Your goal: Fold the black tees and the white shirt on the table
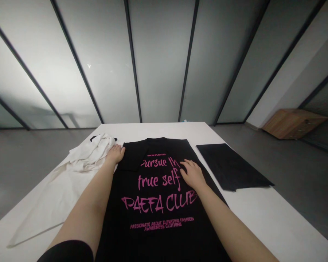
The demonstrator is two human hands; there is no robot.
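- Frosted-glass partition (161, 62) spans the background, its dark frames running down behind the work surface.
- A white tabletop (278, 214) carries three garments or cloths side by side, in differing states of order.
- The black T-shirt (158, 191) lies flat in the middle, neckline at the far end, pink lettering up, its lower end running out of view toward the wearer. Work on it looks part-way: the cloth is spread fairly smooth, but no fold across the body shows.
- A white garment (71, 178), left of the shirt, lies loosely heaped at its far end and flatter nearby; it appears unarranged.
- A dark cloth (231, 167), right of the shirt and apart from it, rests flat with mostly straight edges, seemingly the tidiest of the three.
- The sleeve (133, 156) on the shirt's left side is already turned inward, overlapping the first letter of "Pursue"; the opposite sleeve cannot be made out.
- The right hand (192, 174) rests on the printed chest, palm down, fingers apart, clamped on nothing visible.
- The left hand (116, 153) meets the turned-in sleeve's outer edge beside the white heap; whether its fingers pinch cloth cannot be told.
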